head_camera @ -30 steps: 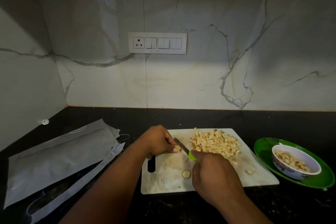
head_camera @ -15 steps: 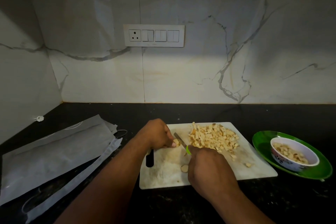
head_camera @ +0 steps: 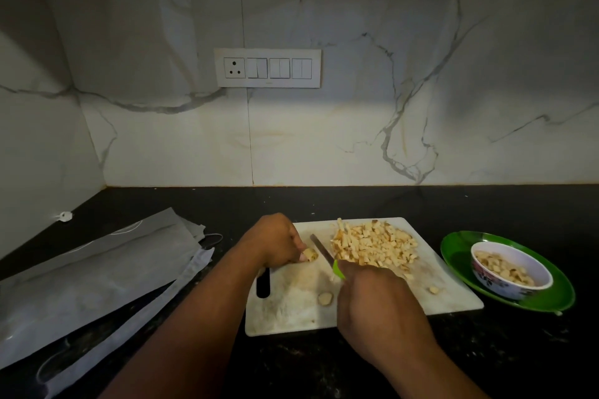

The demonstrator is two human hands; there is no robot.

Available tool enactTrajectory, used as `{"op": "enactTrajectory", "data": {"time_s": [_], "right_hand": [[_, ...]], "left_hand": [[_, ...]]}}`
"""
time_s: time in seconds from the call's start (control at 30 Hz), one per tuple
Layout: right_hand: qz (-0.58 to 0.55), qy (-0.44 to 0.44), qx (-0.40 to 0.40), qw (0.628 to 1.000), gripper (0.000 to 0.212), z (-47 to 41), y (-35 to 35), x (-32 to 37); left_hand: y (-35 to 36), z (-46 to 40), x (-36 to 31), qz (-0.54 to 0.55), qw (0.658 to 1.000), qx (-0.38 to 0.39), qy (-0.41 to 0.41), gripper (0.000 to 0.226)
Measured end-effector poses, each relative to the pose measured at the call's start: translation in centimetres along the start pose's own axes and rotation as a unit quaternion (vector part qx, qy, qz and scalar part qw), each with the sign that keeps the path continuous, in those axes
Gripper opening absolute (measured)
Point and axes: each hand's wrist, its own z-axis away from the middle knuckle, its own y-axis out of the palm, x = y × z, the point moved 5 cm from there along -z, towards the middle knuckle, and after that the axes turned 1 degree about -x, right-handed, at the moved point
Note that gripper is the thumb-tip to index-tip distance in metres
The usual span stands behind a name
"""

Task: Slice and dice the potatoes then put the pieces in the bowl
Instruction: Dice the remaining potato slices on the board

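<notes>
A white cutting board (head_camera: pixel 291 311) lies on the black counter. My left hand (head_camera: pixel 275 241) pinches a small potato piece (head_camera: pixel 310 254) against the board. My right hand (head_camera: pixel 372 298) grips a green-handled knife (head_camera: pixel 324 254) whose blade lies just right of that piece. A heap of diced potato (head_camera: pixel 376 244) covers the board's far right part. A round slice (head_camera: pixel 325 298) and a stray cube (head_camera: pixel 433 290) lie nearer the front. A patterned bowl (head_camera: pixel 505 285) with some dice in it stands on a green plate (head_camera: pixel 460 256) to the right.
Grey plastic bags (head_camera: pixel 97 275) lie spread on the counter to the left of the board. A marble wall with a switch panel (head_camera: pixel 267 68) rises behind. A small white object (head_camera: pixel 64 216) sits at the far left corner.
The knife blade has shifted slightly away from the pinched potato piece; both hands stay at the same spot on the board. The camera view has shifted a little.
</notes>
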Motion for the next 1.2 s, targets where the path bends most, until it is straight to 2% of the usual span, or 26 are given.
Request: {"op": "enactTrajectory", "data": {"time_s": [0.17,0.3,0.53,0.67,0.83,0.93,1.1,1.2], "right_hand": [[0.013,-0.001,0.063,0.998,0.048,0.0,2.3,0.9],[0.039,-0.016,0.088,0.995,0.054,2.0,1.3,1.0],[0.009,0.008,0.023,1.0,0.041,-0.4,0.6,1.7],[0.009,0.0,0.045,0.999,0.036,-0.4,2.0,2.4],[-0.001,-0.002,0.07,0.998,0.044,1.8,0.8,1.6],[-0.015,0.006,0.055,0.998,0.042,2.2,-0.6,1.5],[-0.019,0.028,0.018,0.999,0.036,-0.5,0.2,1.8],[-0.02,0.03,0.036,0.999,0.034,-1.1,1.6,2.3]], "left_hand": [[0.0,-0.2,0.2,0.008,1.0,-0.009,-0.028,0.018],[0.0,-0.5,0.1,0.017,0.999,-0.006,-0.03,0.018],[-0.3,0.0,0.1,-0.003,1.0,-0.011,-0.022,0.012],[-0.3,0.1,-0.3,-0.015,1.0,-0.012,-0.024,0.01],[-0.3,-0.1,-0.4,-0.013,1.0,-0.008,-0.02,0.01],[-0.2,-0.1,-0.3,-0.011,1.0,0.001,-0.003,0.008],[-0.5,0.4,0.1,0.01,1.0,0.012,-0.006,0.018],[-0.7,0.8,0.3,0.041,0.999,-0.005,-0.029,0.042]]}}
